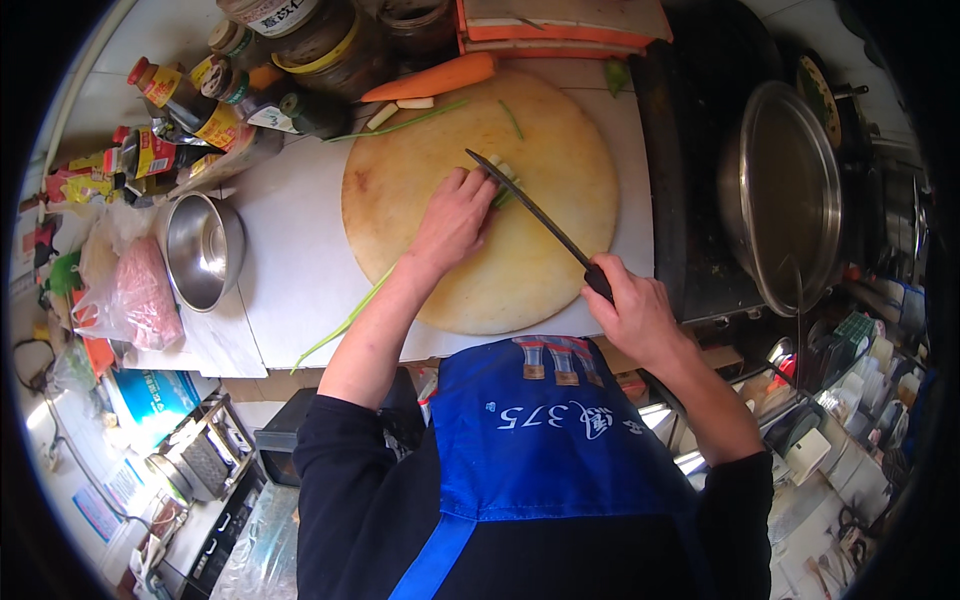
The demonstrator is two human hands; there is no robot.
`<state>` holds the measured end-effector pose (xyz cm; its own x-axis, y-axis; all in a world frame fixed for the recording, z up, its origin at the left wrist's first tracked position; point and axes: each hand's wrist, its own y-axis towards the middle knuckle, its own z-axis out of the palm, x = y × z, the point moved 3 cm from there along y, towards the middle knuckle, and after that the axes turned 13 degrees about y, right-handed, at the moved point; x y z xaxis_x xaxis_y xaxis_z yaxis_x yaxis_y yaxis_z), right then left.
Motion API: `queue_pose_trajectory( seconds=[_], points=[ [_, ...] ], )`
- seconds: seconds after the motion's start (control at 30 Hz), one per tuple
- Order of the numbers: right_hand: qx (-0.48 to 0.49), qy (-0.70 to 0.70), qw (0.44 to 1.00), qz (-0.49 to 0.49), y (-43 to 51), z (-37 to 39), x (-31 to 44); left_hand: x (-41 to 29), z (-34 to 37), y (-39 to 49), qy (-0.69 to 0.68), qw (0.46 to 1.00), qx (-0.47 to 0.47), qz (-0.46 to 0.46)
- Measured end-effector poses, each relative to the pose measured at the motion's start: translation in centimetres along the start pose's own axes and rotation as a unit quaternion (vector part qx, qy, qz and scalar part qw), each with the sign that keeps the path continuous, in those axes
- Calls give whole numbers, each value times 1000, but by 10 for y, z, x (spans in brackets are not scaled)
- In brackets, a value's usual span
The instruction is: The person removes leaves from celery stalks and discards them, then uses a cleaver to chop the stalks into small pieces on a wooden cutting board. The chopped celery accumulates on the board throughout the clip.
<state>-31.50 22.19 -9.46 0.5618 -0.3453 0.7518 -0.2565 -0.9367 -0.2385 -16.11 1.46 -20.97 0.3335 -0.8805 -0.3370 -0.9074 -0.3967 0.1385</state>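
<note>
My right hand (634, 307) grips the handle of a kitchen knife (536, 214), whose dark blade is seen nearly edge-on over a round wooden chopping board (540, 285). Against the blade lie cut pieces of scallion (504, 169), white and green. My left hand (457, 217) presses on the scallion beside the blade, fingers curled; its fingertips are partly hidden. From under my left forearm a long green scallion leaf (341, 326) runs off the board's near left edge. At the board's far edge lie a peeled carrot (431, 78), short white pieces (382, 115) and a thin green strand (420, 121).
Sauce bottles (176, 94) and jars (322, 45) crowd the back left. A steel bowl (204, 251) stands left, beside a plastic bag of pink minced meat (146, 296). On the right, a large metal pan (791, 199) sits over a dark stove (709, 277). An orange-edged box (562, 30) stands behind the board.
</note>
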Motion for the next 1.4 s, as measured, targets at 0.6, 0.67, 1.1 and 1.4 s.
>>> queue_pose_trajectory(
  seconds=[0.6, 0.67, 1.1, 1.4],
  points=[
    [71, 53, 992, 95, 24, 10, -25, -1, 1, 1, -14, 999, -43, 12],
    [50, 44, 995, 78, 28, 26, -36, 0, 3, -1, -15, 999, -47, 14],
    [56, 33, 996, 54, 14, -3, 5, 1, 11, -10, -16, 994, -104, 17],
    [77, 29, 992, 93, 7, -4, 5, 2, 10, -11, -13, 995, -97, 19]
  ],
)
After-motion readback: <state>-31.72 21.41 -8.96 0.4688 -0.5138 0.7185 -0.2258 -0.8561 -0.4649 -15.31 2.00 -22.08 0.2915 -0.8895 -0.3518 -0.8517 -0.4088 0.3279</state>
